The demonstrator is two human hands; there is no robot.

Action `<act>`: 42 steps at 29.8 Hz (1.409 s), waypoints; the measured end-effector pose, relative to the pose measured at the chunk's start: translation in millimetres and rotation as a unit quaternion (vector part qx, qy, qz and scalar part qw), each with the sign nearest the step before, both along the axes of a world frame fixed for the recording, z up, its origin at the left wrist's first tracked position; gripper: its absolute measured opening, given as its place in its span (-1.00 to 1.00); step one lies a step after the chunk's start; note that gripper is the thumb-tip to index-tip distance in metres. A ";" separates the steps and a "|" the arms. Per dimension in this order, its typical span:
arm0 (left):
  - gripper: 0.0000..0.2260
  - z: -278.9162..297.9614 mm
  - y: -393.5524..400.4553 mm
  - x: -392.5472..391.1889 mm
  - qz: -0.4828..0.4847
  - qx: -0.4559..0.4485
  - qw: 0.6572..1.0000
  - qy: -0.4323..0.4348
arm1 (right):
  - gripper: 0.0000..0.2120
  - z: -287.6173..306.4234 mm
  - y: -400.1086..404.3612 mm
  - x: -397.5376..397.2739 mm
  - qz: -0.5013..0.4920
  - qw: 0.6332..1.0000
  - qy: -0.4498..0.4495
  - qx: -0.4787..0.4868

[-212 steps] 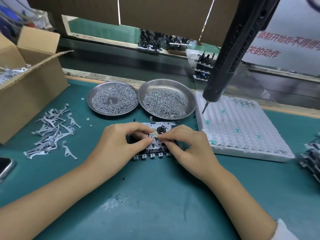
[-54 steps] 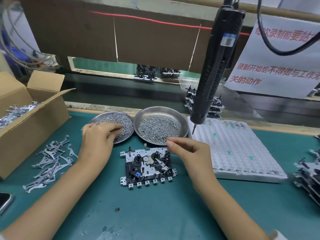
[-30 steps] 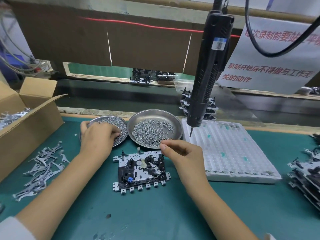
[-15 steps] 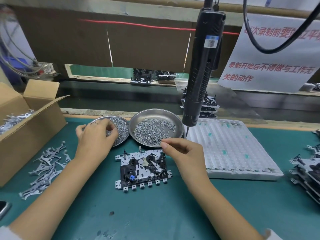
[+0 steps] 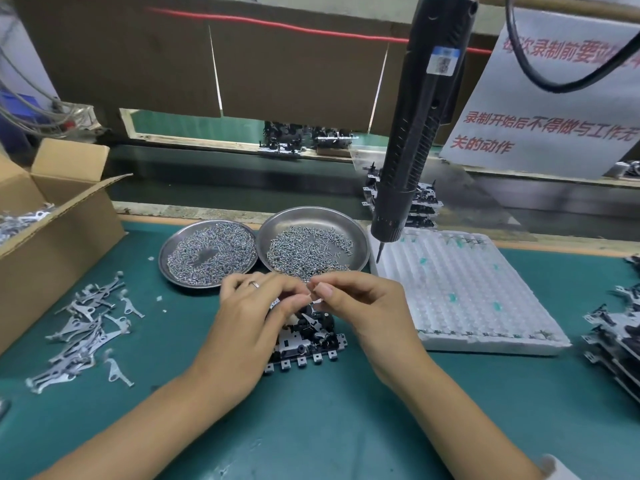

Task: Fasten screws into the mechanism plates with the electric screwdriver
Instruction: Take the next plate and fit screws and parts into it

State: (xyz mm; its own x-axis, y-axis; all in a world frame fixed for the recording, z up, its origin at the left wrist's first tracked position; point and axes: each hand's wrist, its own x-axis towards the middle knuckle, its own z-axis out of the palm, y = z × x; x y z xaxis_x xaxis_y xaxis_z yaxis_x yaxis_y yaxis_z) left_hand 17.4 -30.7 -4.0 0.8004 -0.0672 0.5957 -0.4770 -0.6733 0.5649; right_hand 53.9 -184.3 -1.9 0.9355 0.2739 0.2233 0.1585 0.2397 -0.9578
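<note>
My left hand (image 5: 258, 308) has come off the left screw dish (image 5: 207, 252) and now meets my right hand (image 5: 360, 306) directly over the mechanism plate (image 5: 304, 341), which lies on the mat just in front of the two dishes. Both hands are closed to a fingertip pinch; the screws I judge them to hold are too small to confirm. The electric screwdriver (image 5: 415, 133) hangs ungripped behind and to the right of the plate. Finding: picking appears done; seating and driving remain outstanding.

Left hand (image 5: 258, 308) and right hand (image 5: 360, 303) meet fingertip to fingertip; fingers curled, forearms converging.
</note>
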 end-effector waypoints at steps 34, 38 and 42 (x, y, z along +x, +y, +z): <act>-0.81 -2.3 1.5 -0.5 -0.100 -0.305 0.931 0.174 | -0.82 -2.4 3.2 -1.2 -0.010 0.990 -0.123 -0.060; -0.78 -0.7 1.9 1.4 -0.115 -0.400 0.889 0.190 | -0.81 -1.5 3.9 -2.0 -0.024 0.986 -0.141 -0.085; -0.78 1.1 4.5 2.6 -0.104 -0.374 0.905 0.175 | -0.81 2.4 2.2 -4.2 0.002 0.981 -0.154 -0.114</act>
